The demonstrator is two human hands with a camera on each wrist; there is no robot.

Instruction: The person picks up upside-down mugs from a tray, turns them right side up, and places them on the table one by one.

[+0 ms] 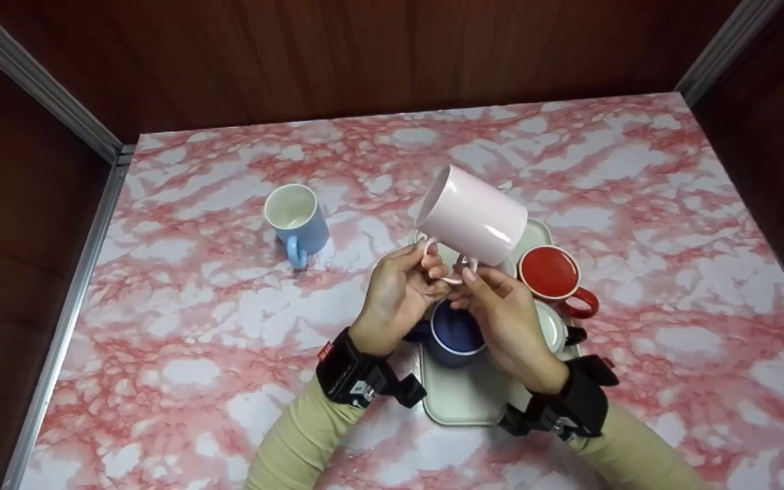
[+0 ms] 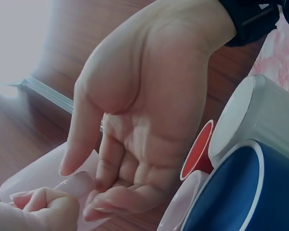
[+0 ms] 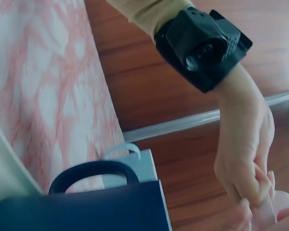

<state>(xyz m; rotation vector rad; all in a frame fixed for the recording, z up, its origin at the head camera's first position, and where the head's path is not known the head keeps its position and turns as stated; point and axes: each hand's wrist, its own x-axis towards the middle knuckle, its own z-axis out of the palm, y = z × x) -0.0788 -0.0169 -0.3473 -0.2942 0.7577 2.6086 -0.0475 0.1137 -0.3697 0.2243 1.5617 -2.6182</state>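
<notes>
The left hand grasps the handle of a pale pink mug, its thumb and fingers at the end of the loop near the mug's mouth. The right hand pinches the same handle nearer the base. The mug is held up above the tray, tipped onto its side with its mouth to the left; a sliver of pink inner wall shows, and the depth is hidden.

Just below the hands, a navy mug stands upright on the tray, dark blue inside, its bottom too shadowed to read. Right of it is a white mug with a black handle, partly covered by the right hand. A red mug stands at the tray's right edge, red within a white rim. The left wrist view shows another pink rim beside the navy mug.

Farther left, well apart, a light blue mug stands upright on the marbled table, its cream inside visible.
</notes>
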